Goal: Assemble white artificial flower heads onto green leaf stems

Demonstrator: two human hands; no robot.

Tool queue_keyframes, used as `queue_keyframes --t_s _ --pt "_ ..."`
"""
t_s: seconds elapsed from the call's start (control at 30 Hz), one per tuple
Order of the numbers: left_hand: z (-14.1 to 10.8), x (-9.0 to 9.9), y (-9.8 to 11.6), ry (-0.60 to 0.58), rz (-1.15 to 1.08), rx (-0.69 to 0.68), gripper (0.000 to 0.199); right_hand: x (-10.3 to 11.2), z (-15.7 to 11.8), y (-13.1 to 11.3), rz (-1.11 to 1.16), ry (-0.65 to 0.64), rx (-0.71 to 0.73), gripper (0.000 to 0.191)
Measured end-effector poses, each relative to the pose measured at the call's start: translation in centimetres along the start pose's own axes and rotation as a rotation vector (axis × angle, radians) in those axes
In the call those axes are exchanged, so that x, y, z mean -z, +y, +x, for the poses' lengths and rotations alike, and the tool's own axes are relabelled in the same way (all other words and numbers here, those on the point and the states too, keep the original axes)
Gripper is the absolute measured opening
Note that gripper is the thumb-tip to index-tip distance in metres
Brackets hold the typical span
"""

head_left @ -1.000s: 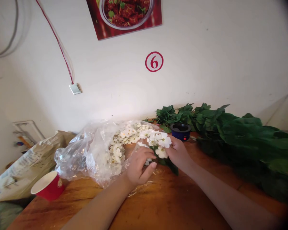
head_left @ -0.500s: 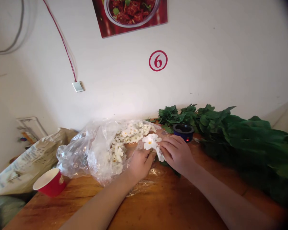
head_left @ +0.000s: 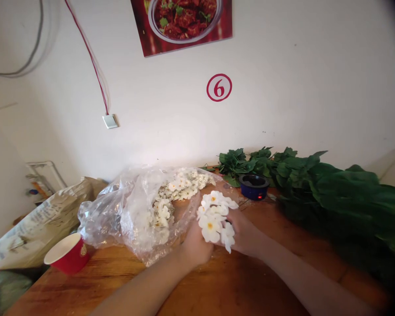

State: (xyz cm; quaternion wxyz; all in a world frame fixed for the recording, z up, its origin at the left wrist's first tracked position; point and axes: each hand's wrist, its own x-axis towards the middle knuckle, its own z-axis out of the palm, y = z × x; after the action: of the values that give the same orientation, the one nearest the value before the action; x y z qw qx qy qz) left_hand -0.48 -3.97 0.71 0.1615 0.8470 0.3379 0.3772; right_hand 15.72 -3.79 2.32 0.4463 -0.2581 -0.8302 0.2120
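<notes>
A bunch of white artificial flowers (head_left: 212, 224) with yellow-orange centres is held up between my hands over the table. My left hand (head_left: 197, 245) is closed at the bunch's left underside, its fingertips hidden by the petals. On the other side, my right hand (head_left: 245, 232) is closed against the bunch, with most of its fingers behind the blooms. More white flowers (head_left: 163, 208) lie to the left in a clear plastic bag (head_left: 134, 219), whose edge reaches my left hand.
A small blue pot (head_left: 254, 189) with a lit red light stands behind my right hand. Green artificial leaves (head_left: 342, 188) are heaped along the right. A red paper bowl (head_left: 69, 256) sits at the table's left edge, near a large printed sack (head_left: 42, 219).
The flowers have come nearer to me and turned, so more blooms face the camera. My right hand has moved lower, its fingers now behind the petals. The view has tilted slightly upward.
</notes>
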Motion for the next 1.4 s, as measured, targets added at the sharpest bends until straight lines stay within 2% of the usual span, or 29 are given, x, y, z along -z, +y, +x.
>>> queue_keyframes --t_s 0.1,0.17,0.27,0.33,0.37,0.43,0.53,0.7,0.77,0.87,1.1,1.27,1.4 --pt "-0.2 -0.6 -0.1 -0.084 -0.106 -0.079 0.032 -0.1 -0.3 -0.1 0.158 -0.025 -0.037 0.024" --pt "-0.3 -1.0 -0.4 -0.107 -0.143 -0.115 0.031 -0.2 -0.6 -0.2 0.268 -0.017 -0.076 0.025" --pt "-0.4 -1.1 -0.8 -0.126 -0.173 -0.135 0.029 -0.5 -1.1 -0.2 0.422 0.062 -0.132 0.052" --pt "-0.4 -1.0 -0.8 -0.136 -0.204 -0.146 0.029 -0.6 -1.3 -0.1 0.426 0.119 -0.099 0.073" --pt "-0.4 -1.0 -0.8 -0.136 -0.219 -0.145 0.028 -0.5 -1.3 -0.1 0.382 0.139 -0.051 0.076" --pt "-0.3 -0.9 -0.5 -0.112 -0.253 -0.133 0.025 -0.1 -1.3 -0.2 0.243 0.157 0.077 0.069" --pt "-0.1 -0.8 0.4 -0.059 -0.313 -0.069 0.019 0.6 -1.0 -0.7 0.045 0.129 0.205 0.04" --pt "0.2 -0.9 1.6 0.087 -0.324 0.059 0.013 0.2 -0.5 -1.4 -0.132 0.075 0.16 0.018" --pt "0.3 -1.0 1.5 0.144 -0.295 0.088 0.012 -0.3 -0.6 -1.4 -0.19 0.061 0.106 0.015" --pt "0.3 -1.1 1.0 0.15 -0.226 0.081 0.01 -0.8 -0.8 -1.2 -0.273 0.05 0.062 0.013" --pt "0.4 -0.5 0.2 0.011 -0.022 0.027 0.01 -0.8 -1.2 -1.0 -0.393 -0.018 0.128 0.016" --pt "0.4 -0.3 -0.6 -0.045 0.037 0.031 0.013 0.0 -0.9 -1.3 -0.305 -0.069 0.038 0.017" --pt "0.6 -0.3 -1.0 -0.023 -0.012 0.052 0.018 0.7 -0.4 -0.9 -0.149 -0.063 -0.052 0.021"
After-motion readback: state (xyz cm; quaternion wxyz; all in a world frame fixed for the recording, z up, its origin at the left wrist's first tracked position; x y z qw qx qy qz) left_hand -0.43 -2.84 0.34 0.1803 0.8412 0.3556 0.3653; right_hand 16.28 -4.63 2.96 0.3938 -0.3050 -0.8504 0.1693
